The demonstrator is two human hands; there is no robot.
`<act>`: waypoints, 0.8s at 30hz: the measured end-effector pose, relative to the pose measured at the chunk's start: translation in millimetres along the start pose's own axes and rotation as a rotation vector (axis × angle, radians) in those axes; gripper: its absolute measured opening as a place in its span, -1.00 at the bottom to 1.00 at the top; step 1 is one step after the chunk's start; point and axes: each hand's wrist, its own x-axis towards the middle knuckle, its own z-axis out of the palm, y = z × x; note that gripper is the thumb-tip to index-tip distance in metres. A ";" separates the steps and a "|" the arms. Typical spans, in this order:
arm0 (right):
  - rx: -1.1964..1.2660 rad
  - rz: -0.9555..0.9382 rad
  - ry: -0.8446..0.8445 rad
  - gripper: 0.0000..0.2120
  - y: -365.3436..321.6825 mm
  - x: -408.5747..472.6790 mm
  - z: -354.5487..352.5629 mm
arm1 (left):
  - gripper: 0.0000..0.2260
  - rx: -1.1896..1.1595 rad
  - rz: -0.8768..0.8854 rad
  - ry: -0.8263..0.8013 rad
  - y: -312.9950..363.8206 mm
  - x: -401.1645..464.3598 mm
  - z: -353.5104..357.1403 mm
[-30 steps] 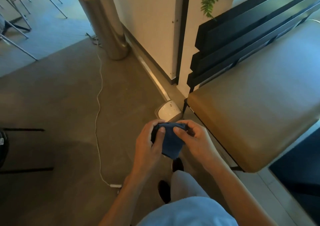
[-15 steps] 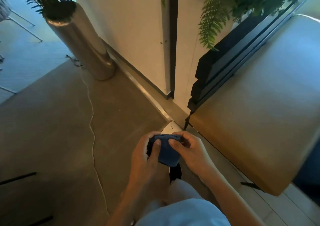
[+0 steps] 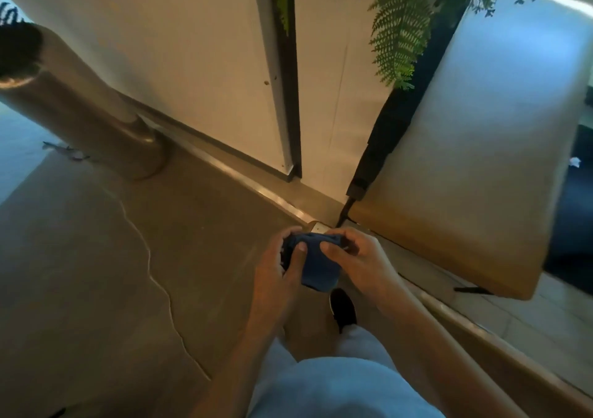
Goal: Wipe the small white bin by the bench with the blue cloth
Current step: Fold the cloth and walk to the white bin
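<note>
The blue cloth [image 3: 316, 265] is bunched between both hands in front of me. My left hand [image 3: 280, 268] grips its left side, thumb on top. My right hand [image 3: 353, 257] pinches its upper right edge with curled fingers. Just beyond the hands, only a sliver of the small white bin [image 3: 317, 226] shows on the floor, at the near left corner of the tan bench [image 3: 465, 173]. The hands and cloth hide the remainder of the bin.
A tall metal planter [image 3: 80, 112] stands at left against the white wall [image 3: 192, 48]. A white cable [image 3: 150, 273] runs across the brown floor. Fern leaves [image 3: 401, 38] hang over the bench's dark backrest. My dark shoe [image 3: 343, 308] is below the cloth.
The view has tilted up and moved closer to the wall and bench. The hands keep holding the cloth and now cover nearly all of the bin.
</note>
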 end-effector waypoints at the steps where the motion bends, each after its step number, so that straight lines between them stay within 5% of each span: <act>1: 0.040 0.027 0.039 -0.92 1.1 -1.3 9.5 | -0.78 -0.010 0.014 -0.040 -2.6 4.3 -9.3; 13: 0.330 0.140 0.301 -0.87 -4.1 -23.4 113.2 | -0.77 0.144 0.153 -0.329 -49.4 36.8 -96.2; 24: 0.395 0.064 0.333 -0.87 12.1 -77.7 142.5 | -0.84 0.145 0.225 -0.425 -48.1 -11.4 -116.8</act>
